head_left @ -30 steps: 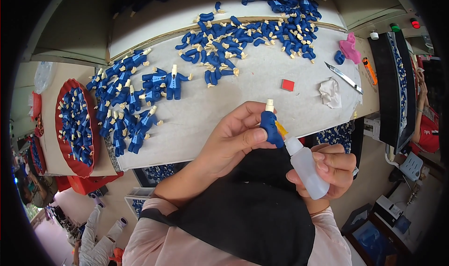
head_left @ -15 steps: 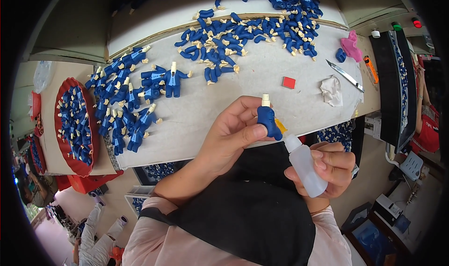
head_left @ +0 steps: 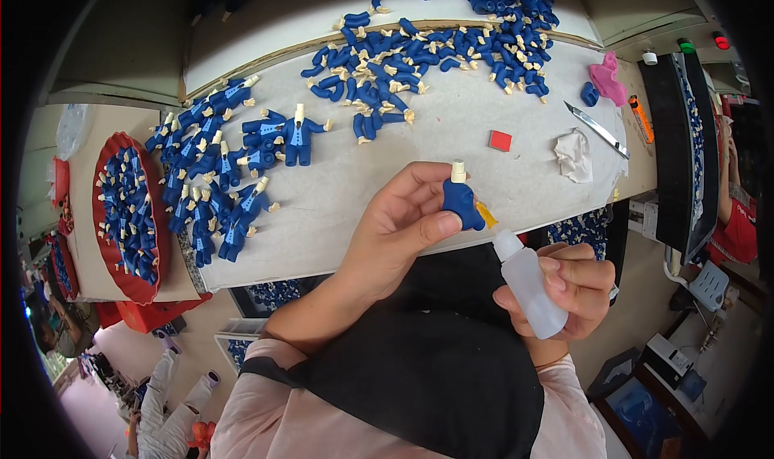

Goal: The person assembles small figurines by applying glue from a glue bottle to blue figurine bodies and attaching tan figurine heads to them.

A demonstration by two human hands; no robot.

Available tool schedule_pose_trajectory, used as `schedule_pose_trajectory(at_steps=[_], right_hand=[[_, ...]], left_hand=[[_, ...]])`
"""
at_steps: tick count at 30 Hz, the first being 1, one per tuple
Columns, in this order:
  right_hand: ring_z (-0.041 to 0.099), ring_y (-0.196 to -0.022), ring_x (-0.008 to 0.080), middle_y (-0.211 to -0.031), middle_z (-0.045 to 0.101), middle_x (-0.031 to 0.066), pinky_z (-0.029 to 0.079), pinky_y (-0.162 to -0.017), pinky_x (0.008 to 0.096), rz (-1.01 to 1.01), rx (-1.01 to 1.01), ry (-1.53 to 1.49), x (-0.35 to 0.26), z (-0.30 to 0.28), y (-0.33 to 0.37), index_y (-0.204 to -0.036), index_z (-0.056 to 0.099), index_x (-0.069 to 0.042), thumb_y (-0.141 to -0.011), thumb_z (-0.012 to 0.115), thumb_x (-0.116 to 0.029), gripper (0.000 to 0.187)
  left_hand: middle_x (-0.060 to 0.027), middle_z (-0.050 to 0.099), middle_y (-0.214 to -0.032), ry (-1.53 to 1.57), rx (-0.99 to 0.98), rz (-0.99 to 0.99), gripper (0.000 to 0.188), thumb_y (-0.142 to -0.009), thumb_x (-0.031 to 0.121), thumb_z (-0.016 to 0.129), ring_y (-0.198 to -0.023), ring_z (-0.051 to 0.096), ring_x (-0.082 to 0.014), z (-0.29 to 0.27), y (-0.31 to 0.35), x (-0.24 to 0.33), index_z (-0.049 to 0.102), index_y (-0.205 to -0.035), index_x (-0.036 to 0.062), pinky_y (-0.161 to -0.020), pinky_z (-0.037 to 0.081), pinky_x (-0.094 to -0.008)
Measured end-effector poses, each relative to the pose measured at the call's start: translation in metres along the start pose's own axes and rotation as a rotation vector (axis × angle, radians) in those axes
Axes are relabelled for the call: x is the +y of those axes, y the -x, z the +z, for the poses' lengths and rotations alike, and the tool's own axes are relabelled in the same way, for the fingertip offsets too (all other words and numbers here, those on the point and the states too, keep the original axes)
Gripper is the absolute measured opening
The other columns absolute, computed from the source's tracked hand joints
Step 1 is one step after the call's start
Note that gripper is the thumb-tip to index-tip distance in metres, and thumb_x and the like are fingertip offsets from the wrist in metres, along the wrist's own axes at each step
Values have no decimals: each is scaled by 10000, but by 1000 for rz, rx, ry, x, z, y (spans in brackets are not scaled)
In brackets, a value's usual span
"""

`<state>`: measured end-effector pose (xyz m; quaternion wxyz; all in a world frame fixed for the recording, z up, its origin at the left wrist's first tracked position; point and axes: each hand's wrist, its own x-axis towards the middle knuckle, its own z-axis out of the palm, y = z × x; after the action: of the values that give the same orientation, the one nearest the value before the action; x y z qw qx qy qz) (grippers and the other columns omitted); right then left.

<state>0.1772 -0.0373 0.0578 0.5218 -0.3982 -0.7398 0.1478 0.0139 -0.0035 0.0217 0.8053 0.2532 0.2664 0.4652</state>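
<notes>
- Loose arms (head_left: 403, 64), blue with cream hands, are piling up along the far side of the counter (head_left: 355, 201).
- Blue figures (head_left: 211, 156) are lying in a cluster on the left of the counter, some overlapping.
- Farther left, a red tray (head_left: 139, 293) is holding more blue and cream parts.
- A red block (head_left: 500, 141) is lying beyond the hands, with a crumpled tissue (head_left: 573, 156) to its right and a knife (head_left: 597, 131) just beside the tissue.
- A pink cloth (head_left: 608, 79) is lying behind the knife, a blue piece (head_left: 590, 94) just beside it.
- All these are lying apart from both hands.
- The left hand (head_left: 395, 233) is clamping its thumb and fingers on a blue body (head_left: 458, 199), which is standing upright above the near edge, cream neck up; the fingers are hiding part of it.
- The right hand (head_left: 584, 285) is closing its fingers around a white bottle (head_left: 534, 290), tilting its top toward the body.
- An orange bit (head_left: 486, 214) is showing between body and bottle; whether it is touching either, I cannot tell.
</notes>
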Motion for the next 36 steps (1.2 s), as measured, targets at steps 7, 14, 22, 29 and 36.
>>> schedule_pose_trajectory(at_steps=[7,14,22,29,36], right_hand=[[453,-564,132,-806,426,74,452,-468,215,-19,-27,-21,0,-1,-1,-919,474,-40,-592,770,-113,447],[452,-565,127,-791,425,73,452,-468,209,-26,15,-33,-1,-1,0,-904,478,-40,-594,770,-121,434],[449,-554,124,-793,426,78,450,-476,206,-12,-10,-22,0,0,1,-894,478,-34,-594,769,-109,425],[456,-557,128,-795,433,88,452,-486,217,-20,-18,-54,0,0,0,-888,479,-16,-570,778,-84,442],[483,-570,134,-789,439,84,457,-500,224,20,-13,-47,-1,0,0,-895,493,-27,-567,783,-103,445]], left_hand=[[-93,515,-1013,-9,-21,25,363,-785,140,578,-1016,504,-243,-1,-1,0,427,-1101,44,-888,378,-351],[-104,510,-1033,-28,2,23,372,-789,123,568,-1039,491,-256,-1,-1,0,424,-1121,36,-901,372,-359],[-106,506,-1039,-31,3,34,371,-790,115,563,-1042,488,-254,-2,-1,-1,422,-1122,30,-900,372,-356],[-112,502,-1059,-60,3,34,402,-800,118,548,-1045,487,-255,-2,-2,0,408,-1165,25,-898,372,-357],[-114,512,-1046,19,-42,-54,426,-824,172,524,-1036,498,-256,-1,-1,2,389,-1199,23,-870,400,-332]])
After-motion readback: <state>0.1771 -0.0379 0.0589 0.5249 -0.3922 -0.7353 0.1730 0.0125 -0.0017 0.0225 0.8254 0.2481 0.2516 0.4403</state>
